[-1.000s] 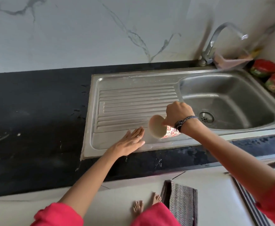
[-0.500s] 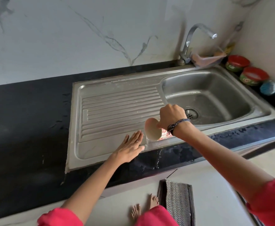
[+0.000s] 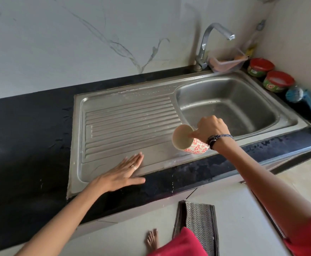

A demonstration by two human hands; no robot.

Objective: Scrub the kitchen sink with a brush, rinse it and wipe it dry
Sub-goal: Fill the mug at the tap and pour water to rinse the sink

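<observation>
A steel sink point(image 3: 125, 100) with a ribbed drainboard on the left and a basin point(image 3: 230, 100) on the right is set into a black counter. My right hand point(image 3: 209, 129) holds a red-flowered mug point(image 3: 187, 140) tipped on its side, mouth facing left, over the front of the drainboard. My left hand point(image 3: 122, 174) lies flat with fingers spread on the drainboard's front edge, left of the mug. A blue-handled brush point(image 3: 306, 99) lies on the counter at the far right. The tap point(image 3: 213, 43) stands behind the basin.
Two red-lidded tubs point(image 3: 278, 81) and a clear plastic container point(image 3: 226, 62) sit at the back right corner. The black counter point(image 3: 25, 137) stretches left of the sink and is speckled with water. A patterned mat point(image 3: 197, 224) lies on the floor near my foot.
My left hand has slid left along the drainboard's front edge, away from the mug. The mug stays tipped in my right hand. The view has shifted, showing the brush at right.
</observation>
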